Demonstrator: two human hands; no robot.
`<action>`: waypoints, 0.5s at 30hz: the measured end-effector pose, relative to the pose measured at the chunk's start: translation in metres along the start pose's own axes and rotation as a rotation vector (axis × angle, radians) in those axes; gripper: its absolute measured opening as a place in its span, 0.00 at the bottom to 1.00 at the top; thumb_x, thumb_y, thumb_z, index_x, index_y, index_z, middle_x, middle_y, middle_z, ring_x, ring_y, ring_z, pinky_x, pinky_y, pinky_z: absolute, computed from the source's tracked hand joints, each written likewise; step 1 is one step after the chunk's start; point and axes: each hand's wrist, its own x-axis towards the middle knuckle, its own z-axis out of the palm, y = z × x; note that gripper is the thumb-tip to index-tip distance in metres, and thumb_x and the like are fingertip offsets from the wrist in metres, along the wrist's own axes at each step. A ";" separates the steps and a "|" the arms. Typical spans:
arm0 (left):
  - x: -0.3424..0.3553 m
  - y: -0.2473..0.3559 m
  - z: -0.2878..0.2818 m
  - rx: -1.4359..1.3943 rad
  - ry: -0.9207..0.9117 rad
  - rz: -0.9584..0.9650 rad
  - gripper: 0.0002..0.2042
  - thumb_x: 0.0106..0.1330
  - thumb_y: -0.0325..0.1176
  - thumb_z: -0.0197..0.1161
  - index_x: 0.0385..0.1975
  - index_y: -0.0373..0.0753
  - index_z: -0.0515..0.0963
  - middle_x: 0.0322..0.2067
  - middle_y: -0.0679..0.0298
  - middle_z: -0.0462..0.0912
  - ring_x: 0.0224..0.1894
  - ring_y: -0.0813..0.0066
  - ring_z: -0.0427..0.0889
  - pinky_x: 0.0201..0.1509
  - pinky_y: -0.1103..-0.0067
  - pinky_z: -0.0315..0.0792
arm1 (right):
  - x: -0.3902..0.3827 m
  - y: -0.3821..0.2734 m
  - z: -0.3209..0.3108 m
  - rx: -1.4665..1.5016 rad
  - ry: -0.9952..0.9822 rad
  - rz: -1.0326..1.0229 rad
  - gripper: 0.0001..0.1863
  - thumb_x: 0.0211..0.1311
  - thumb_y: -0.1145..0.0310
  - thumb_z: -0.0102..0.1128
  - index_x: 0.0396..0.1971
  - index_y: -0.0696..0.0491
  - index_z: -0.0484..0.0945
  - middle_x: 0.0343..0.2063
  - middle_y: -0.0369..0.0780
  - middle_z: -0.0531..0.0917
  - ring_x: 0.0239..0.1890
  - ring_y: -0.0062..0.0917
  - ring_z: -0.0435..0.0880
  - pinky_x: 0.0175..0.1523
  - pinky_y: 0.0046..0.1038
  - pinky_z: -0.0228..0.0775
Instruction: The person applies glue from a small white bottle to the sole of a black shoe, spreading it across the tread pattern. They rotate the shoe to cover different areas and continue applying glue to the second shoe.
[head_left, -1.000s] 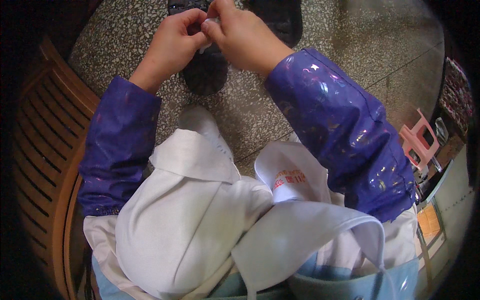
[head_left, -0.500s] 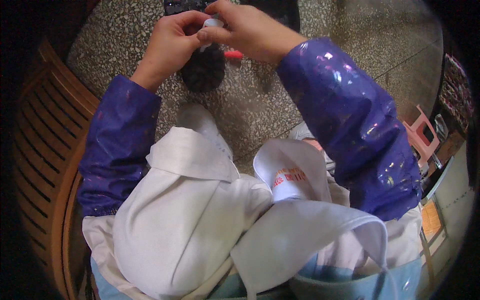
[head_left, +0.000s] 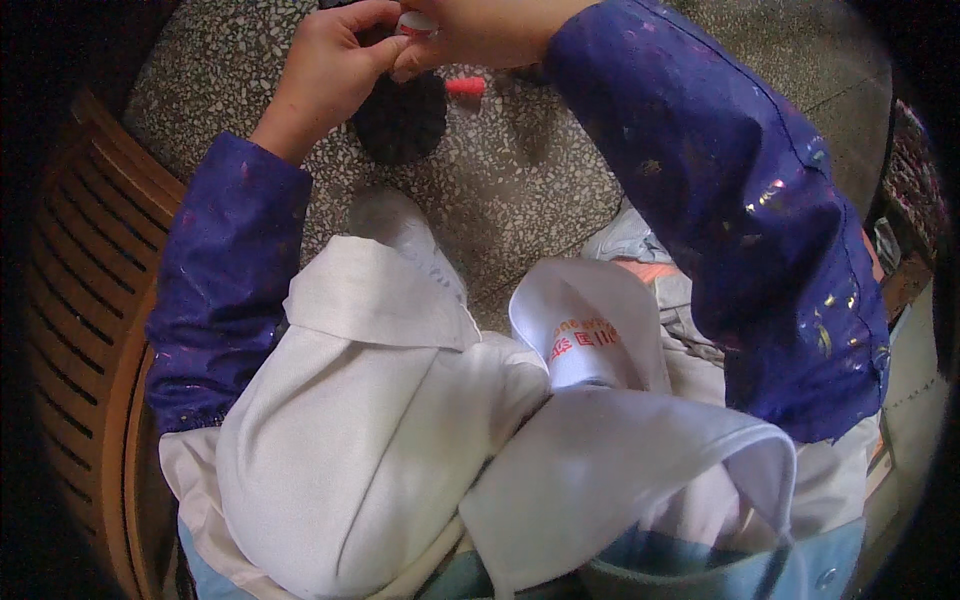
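Observation:
Near the upper edge, my left hand (head_left: 325, 75) pinches a small white piece with a red mark (head_left: 418, 24) between thumb and fingers. My right hand (head_left: 475, 38) meets it from the other side, its thumb against the same piece; its upper part is cut off by the picture's edge. What kind of thing the white piece is cannot be made out. Below the hands lies a dark, rounded, ridged object (head_left: 400, 125), with a short red piece (head_left: 465, 87) beside it. Purple shiny oversleeves cover both my forearms.
A slatted wooden chair (head_left: 85, 330) stands at the left. White cloth (head_left: 380, 450) covers my lap, over a speckled stone floor (head_left: 530, 190). My pale shoe (head_left: 395, 220) shows ahead of it. At the far right sits a dark, pinkish-patterned thing (head_left: 915, 175).
Both hands and the white piece have shifted up toward the picture's upper edge. My right arm has swung up and outward, and its sleeve hides most of the pink stool seen before.

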 end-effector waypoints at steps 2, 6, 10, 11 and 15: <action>0.000 -0.004 0.001 -0.045 0.007 0.005 0.12 0.62 0.25 0.60 0.45 0.31 0.77 0.36 0.67 0.82 0.36 0.84 0.79 0.41 0.86 0.73 | 0.000 0.000 0.000 0.013 0.001 0.012 0.23 0.47 0.52 0.67 0.22 0.61 0.77 0.21 0.51 0.79 0.28 0.46 0.80 0.34 0.40 0.72; 0.001 -0.010 -0.001 -0.094 0.003 0.054 0.12 0.62 0.26 0.60 0.45 0.31 0.77 0.35 0.67 0.82 0.36 0.84 0.79 0.40 0.86 0.73 | -0.001 -0.004 -0.003 0.054 0.021 0.050 0.23 0.47 0.52 0.66 0.22 0.61 0.77 0.21 0.51 0.79 0.28 0.46 0.80 0.34 0.40 0.72; 0.003 -0.015 0.000 -0.104 0.007 0.010 0.13 0.62 0.26 0.61 0.45 0.31 0.77 0.35 0.66 0.82 0.36 0.84 0.79 0.40 0.86 0.73 | -0.004 -0.004 -0.003 0.054 0.030 0.046 0.22 0.47 0.52 0.66 0.22 0.61 0.77 0.21 0.51 0.79 0.28 0.46 0.80 0.33 0.40 0.72; 0.004 -0.014 0.000 -0.088 0.005 0.018 0.13 0.62 0.26 0.61 0.46 0.31 0.77 0.35 0.66 0.82 0.36 0.84 0.79 0.40 0.86 0.73 | -0.005 -0.004 -0.004 0.050 0.039 0.048 0.22 0.47 0.52 0.66 0.22 0.60 0.78 0.21 0.51 0.79 0.28 0.46 0.80 0.33 0.40 0.72; 0.004 -0.012 -0.001 -0.101 -0.022 0.021 0.13 0.62 0.26 0.60 0.46 0.31 0.77 0.35 0.66 0.82 0.36 0.83 0.79 0.39 0.86 0.73 | -0.005 -0.001 -0.001 0.049 0.056 0.041 0.22 0.46 0.52 0.67 0.21 0.60 0.78 0.20 0.50 0.79 0.27 0.46 0.79 0.33 0.41 0.71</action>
